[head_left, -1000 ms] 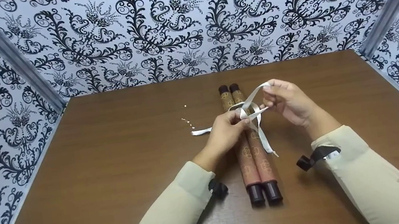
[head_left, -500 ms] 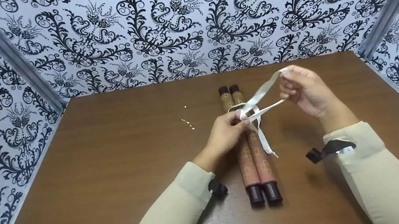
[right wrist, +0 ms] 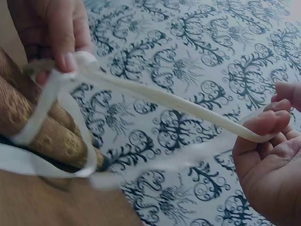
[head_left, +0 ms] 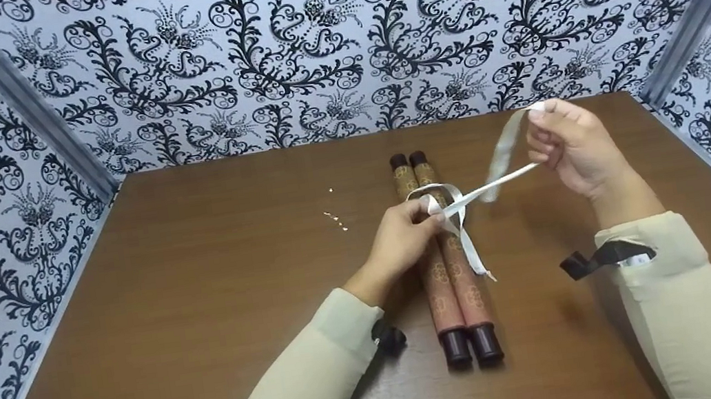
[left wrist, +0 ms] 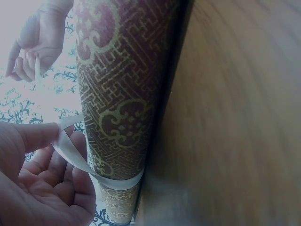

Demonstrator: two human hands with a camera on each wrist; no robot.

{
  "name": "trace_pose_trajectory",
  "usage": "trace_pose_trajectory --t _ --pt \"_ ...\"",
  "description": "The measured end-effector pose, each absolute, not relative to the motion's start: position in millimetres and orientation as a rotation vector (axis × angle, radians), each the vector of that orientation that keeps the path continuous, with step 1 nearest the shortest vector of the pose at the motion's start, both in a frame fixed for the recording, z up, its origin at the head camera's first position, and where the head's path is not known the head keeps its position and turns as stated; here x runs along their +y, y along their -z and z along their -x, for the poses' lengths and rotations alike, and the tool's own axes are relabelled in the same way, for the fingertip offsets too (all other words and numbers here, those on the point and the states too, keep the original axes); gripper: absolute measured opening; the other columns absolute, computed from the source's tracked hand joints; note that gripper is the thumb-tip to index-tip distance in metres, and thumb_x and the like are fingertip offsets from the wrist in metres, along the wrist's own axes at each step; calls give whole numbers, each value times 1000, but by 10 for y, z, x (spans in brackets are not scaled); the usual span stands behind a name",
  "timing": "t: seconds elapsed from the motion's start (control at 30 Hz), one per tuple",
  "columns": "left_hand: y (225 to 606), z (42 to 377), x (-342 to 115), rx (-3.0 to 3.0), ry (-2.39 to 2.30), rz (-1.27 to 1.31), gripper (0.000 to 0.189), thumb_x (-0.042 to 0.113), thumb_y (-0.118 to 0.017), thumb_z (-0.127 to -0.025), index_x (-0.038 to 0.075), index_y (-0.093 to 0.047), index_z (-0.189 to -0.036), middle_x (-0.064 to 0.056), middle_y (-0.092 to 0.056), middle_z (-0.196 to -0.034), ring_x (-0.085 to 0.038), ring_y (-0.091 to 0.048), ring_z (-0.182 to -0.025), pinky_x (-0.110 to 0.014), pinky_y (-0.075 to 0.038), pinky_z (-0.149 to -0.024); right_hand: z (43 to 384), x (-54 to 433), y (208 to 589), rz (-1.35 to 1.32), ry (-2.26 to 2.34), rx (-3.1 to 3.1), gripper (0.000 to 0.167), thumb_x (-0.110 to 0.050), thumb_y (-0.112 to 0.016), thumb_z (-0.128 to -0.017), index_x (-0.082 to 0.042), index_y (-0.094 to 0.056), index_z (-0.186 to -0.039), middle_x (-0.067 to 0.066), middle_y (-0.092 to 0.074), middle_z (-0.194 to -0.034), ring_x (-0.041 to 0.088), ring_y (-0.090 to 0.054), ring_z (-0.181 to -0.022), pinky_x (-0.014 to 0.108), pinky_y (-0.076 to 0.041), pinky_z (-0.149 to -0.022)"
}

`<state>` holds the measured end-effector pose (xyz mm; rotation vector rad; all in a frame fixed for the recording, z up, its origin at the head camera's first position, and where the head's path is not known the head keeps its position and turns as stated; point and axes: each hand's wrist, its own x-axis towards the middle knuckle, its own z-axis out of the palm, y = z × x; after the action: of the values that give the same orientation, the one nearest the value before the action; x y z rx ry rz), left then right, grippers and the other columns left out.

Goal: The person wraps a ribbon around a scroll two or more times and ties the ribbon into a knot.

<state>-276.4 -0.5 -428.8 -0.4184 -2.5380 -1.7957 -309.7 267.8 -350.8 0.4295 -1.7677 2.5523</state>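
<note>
Pinching white ribbon (head_left: 493, 187), both hands (head_left: 575, 151), the left (head_left: 399, 235) partly hiding 2 patterned tubes (head_left: 471, 294); pale flecks (head_left: 345, 229) nearby.

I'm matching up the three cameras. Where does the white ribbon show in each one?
Head: white ribbon right of centre, from left hand to right hand.
Left wrist: white ribbon in the left half, crossing a patterned roll.
Right wrist: white ribbon across the middle, looped at left.
Shared landmark: the left hand, visible in every view.

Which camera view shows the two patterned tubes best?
The head view: both tubes show all four dark ends, though the left hand covers part. The left wrist view shows one, cut off; the right wrist view, only partial lengths.
</note>
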Motion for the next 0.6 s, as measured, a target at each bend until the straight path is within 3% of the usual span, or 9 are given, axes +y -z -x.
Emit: trace_pose_trajectory --t 0.23,0.37,0.47,0.6 --pt "4290 2766 -4 -2530 1790 424 7 10 -72 -95 5 -73 -90 4 -63 -80 -10 -54 -75 -20 -42 -66 3156 2854 3510 -388 -2479 -1785 15 -4 -64 -101 -7 -65 -87 -2 -53 -62 7 -43 -49 19 -32 -46" --pt "4292 2768 0 -2527 1791 422 7 11 -72 -95 5 -73 -90 2 -66 -84 -11 -56 -80 -21 -44 -70 3224 2951 3567 -252 -2211 -2026 8 -8 -73 -96 -8 -68 -91 -5 -56 -62 6 -43 -49 18 -33 -44" --pt "4292 2766 3 -2527 1790 419 8 11 -72 -94 6 -73 -89 2 -67 -85 -11 -57 -81 -22 -45 -72 3276 3026 3633 -130 -1814 -2332 12 -19 -77 -95 -10 -68 -95 -11 -57 -65 4 -46 -53 17 -39 -47" --pt "4290 2762 4 -2525 1790 423 7 11 -72 -94 6 -73 -89 3 -66 -84 -11 -57 -81 -22 -45 -73 3332 3106 3729 -94 -1299 -2628 29 -33 -73 -97 -5 -68 -103 -12 -59 -75 7 -52 -69 20 -44 -61"
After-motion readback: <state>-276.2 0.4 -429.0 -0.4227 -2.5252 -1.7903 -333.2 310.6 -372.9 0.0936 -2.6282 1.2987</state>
